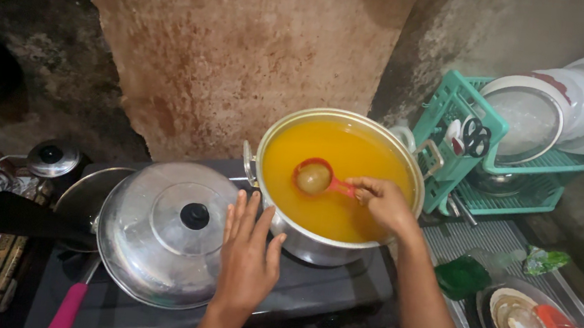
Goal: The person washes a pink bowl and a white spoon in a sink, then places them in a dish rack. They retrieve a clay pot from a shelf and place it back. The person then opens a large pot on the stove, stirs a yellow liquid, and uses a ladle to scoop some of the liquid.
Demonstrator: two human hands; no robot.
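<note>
R hand (383,204) grips red ladle (314,176), bowl dipped in yellow broth in pot (313,240) on stove. L hand (248,253) open, fingers spread, resting by pot wall, near lid (165,234).

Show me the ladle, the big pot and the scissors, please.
ladle (314,177), head view, on its red bowl above the yellow liquid.
pot (312,244), head view, on its metal side wall near the front.
scissors (476,138), head view, on the black handles in the green rack.
</note>
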